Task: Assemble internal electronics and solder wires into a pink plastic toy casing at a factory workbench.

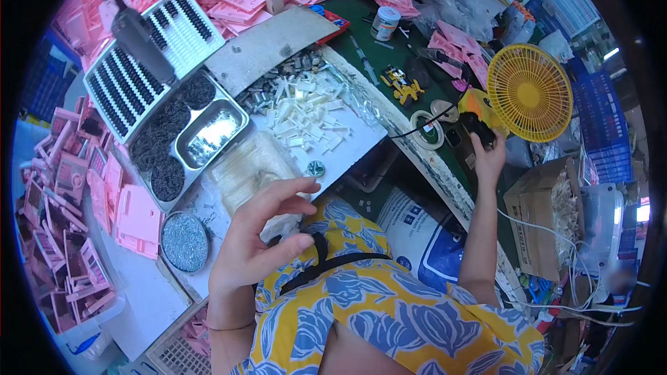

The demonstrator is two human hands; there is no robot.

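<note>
My left hand (260, 236) hovers over the near edge of the white worktop (361, 142), fingers spread and curled, holding nothing. It is just in front of a clear plastic bag (250, 170) of small pale parts. My right hand (486, 156) reaches out to the right and grips the dark base of a small yellow desk fan (529, 92). A pile of small white plastic pieces (306, 114) lies on the worktop beyond the left hand.
Metal trays (208, 135) hold dark small parts; a round tin (185, 242) of grey bits sits lower left. Pink plastic trays (69, 187) are heaped left and at the back. A grooved black-and-white rack (149, 55), tape roll (427, 130), white jar (384, 23), cardboard box (545, 215).
</note>
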